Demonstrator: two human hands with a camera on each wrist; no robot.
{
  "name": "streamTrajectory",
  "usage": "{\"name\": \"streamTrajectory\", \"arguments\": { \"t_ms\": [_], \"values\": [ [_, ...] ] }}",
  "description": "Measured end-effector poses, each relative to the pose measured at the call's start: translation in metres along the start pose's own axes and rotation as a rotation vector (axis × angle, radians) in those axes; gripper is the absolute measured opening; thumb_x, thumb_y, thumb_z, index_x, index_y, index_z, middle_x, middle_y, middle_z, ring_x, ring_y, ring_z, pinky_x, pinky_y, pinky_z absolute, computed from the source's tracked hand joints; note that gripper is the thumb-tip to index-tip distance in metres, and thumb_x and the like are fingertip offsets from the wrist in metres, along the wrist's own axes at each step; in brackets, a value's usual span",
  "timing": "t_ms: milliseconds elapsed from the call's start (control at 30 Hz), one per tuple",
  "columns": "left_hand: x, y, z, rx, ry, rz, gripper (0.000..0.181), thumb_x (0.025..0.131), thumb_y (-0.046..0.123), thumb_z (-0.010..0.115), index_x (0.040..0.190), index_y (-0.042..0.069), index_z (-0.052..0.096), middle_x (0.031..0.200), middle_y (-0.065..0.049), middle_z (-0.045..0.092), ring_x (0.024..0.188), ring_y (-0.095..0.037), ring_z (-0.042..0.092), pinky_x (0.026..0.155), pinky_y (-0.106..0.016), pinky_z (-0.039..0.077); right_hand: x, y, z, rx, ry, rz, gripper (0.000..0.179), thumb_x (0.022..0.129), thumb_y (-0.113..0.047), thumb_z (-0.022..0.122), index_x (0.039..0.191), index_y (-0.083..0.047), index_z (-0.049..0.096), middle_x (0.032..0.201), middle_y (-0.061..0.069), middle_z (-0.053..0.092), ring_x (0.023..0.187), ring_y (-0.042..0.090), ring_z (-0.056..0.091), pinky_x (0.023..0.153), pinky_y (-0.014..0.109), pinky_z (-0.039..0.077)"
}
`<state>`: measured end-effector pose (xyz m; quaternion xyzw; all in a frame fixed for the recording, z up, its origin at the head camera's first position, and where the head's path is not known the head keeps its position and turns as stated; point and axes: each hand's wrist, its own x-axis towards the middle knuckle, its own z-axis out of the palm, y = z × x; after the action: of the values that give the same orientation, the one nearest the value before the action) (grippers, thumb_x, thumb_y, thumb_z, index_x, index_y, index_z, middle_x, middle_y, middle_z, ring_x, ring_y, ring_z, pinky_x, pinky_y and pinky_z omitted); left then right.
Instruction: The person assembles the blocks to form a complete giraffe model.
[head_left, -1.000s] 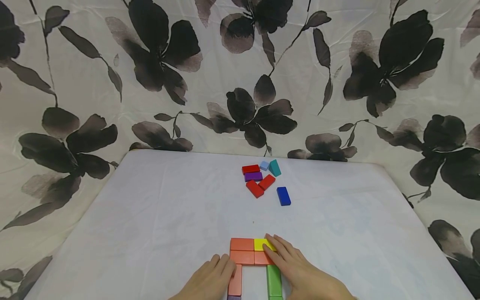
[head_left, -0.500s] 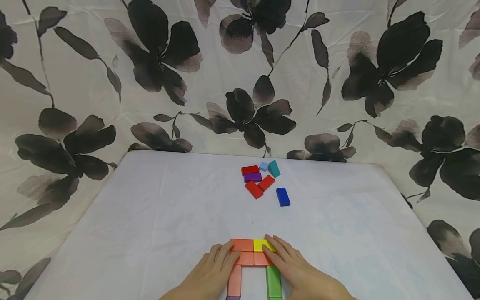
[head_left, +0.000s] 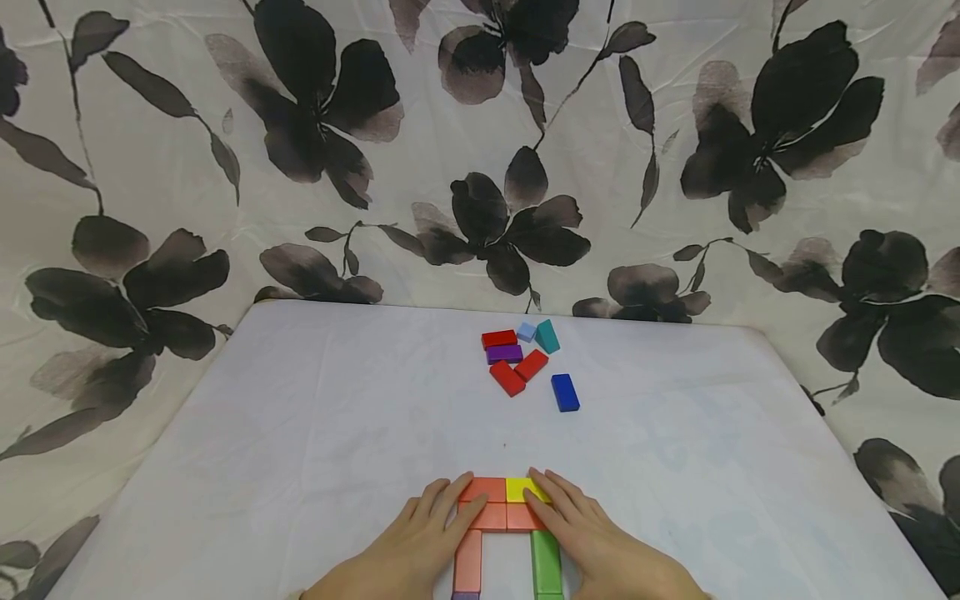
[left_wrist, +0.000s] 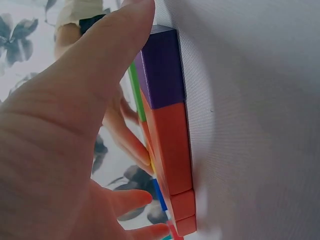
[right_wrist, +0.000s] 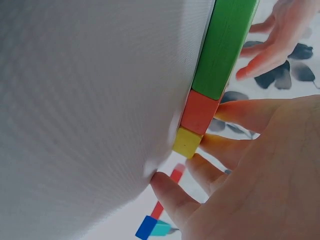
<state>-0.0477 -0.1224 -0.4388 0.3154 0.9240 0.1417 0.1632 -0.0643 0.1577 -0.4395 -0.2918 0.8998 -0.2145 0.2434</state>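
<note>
Both hands flat, fingers straight, gripping nothing: left hand [head_left: 408, 546] and right hand [head_left: 600, 546] press inward on the block arch [head_left: 504, 514] at the table's [head_left: 300, 433] near edge, apparently squaring it; spare blocks [head_left: 525, 362] lie well apart

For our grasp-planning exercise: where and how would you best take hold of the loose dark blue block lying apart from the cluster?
Probably pinch the dark blue block across its two long sides, coming straight down: it lies flat, alone, with bare table along both sides.
</note>
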Motion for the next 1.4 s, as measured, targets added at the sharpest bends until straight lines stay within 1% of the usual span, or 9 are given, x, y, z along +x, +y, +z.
{"name": "streamTrajectory", "arguments": {
  "t_ms": [167,467,633,733,1000,1233,1400],
  "values": [
    [0.0008,-0.0003,0.0005,0.011,-0.005,-0.002,0.121,0.067,0.091,0.052,0.159,0.019,0.020,0.163,-0.009,0.011,0.138,-0.035,0.026,0.105,-0.057,0.036,0.0000,0.0001,0.0000,0.002,-0.001,-0.003,0.115,0.066,-0.080,0.067,0.159,-0.032,0.020,0.166,-0.006,0.006,0.147,0.030,0.015,0.099,0.064,0.039],
    [0.0010,0.0003,0.0007,0.039,0.002,0.005,0.123,0.067,0.091,0.052,0.158,0.014,0.022,0.163,-0.012,0.012,0.137,-0.035,0.029,0.104,-0.055,0.036,0.0000,0.0012,0.0007,0.002,0.006,-0.012,0.116,0.065,-0.080,0.067,0.159,-0.031,0.021,0.166,-0.006,0.006,0.147,0.029,0.015,0.100,0.064,0.039],
    [-0.0012,-0.0001,0.0024,0.074,0.058,0.041,0.121,0.070,0.091,0.049,0.155,0.006,0.028,0.161,-0.018,0.016,0.135,-0.036,0.032,0.102,-0.055,0.038,-0.0002,0.0007,0.0004,0.012,0.010,-0.020,0.115,0.065,-0.080,0.067,0.159,-0.030,0.022,0.166,-0.006,0.006,0.146,0.029,0.016,0.100,0.064,0.038],
    [-0.0017,-0.0005,0.0027,0.084,0.078,0.055,0.120,0.071,0.090,0.049,0.154,0.004,0.030,0.160,-0.019,0.017,0.134,-0.036,0.033,0.101,-0.054,0.039,-0.0003,0.0010,0.0000,0.013,0.008,-0.024,0.115,0.066,-0.081,0.067,0.159,-0.030,0.021,0.166,-0.006,0.006,0.146,0.029,0.016,0.101,0.064,0.037],
    [-0.0003,0.0004,-0.0004,0.078,0.059,0.044,0.121,0.070,0.088,0.054,0.154,0.005,0.030,0.160,-0.018,0.017,0.134,-0.034,0.033,0.102,-0.051,0.038,-0.0007,0.0022,-0.0010,0.011,0.008,-0.023,0.116,0.065,-0.081,0.067,0.159,-0.030,0.021,0.166,-0.006,0.007,0.147,0.029,0.016,0.101,0.063,0.038],
    [0.0001,0.0006,-0.0022,0.096,0.060,0.045,0.120,0.071,0.089,0.052,0.154,0.004,0.032,0.160,-0.018,0.019,0.133,-0.034,0.034,0.102,-0.051,0.039,-0.0009,0.0018,-0.0013,0.005,0.017,-0.044,0.115,0.067,-0.082,0.065,0.159,-0.029,0.021,0.166,-0.005,0.006,0.146,0.028,0.016,0.101,0.065,0.037],
    [0.0009,0.0000,-0.0025,0.098,0.065,0.045,0.121,0.070,0.089,0.053,0.153,0.003,0.032,0.159,-0.019,0.019,0.133,-0.036,0.035,0.102,-0.051,0.039,0.0005,0.0016,-0.0023,0.002,0.010,-0.036,0.115,0.067,-0.081,0.065,0.159,-0.030,0.020,0.166,-0.006,0.006,0.146,0.029,0.016,0.101,0.064,0.038]
  ]
}}
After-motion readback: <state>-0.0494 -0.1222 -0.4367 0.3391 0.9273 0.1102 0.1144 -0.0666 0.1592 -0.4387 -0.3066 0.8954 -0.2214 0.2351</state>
